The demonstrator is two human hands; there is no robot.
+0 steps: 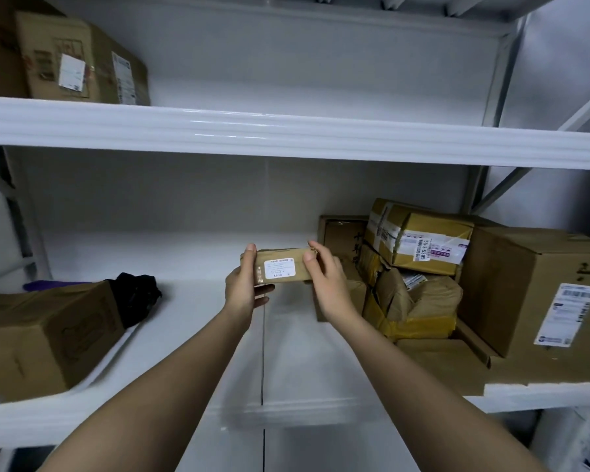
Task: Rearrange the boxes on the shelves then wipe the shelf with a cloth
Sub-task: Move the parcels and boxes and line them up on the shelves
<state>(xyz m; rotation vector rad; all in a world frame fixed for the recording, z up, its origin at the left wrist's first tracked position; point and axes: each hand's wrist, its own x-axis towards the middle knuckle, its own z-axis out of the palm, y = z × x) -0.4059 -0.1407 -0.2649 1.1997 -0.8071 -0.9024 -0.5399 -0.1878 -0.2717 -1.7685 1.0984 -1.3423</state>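
The white shelf [198,335] carries a box [41,338], black cloth [135,296], and stacked boxes [457,284].

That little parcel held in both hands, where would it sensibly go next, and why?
Probably down beside the pile of boxes on the right. The left hand and right hand hold the small parcel above the bare middle of the shelf, which needs to stay free for the dark cloth.

label [279,268] print too small to read, left box [45,338] blurred, right box [539,287] cut off by edge
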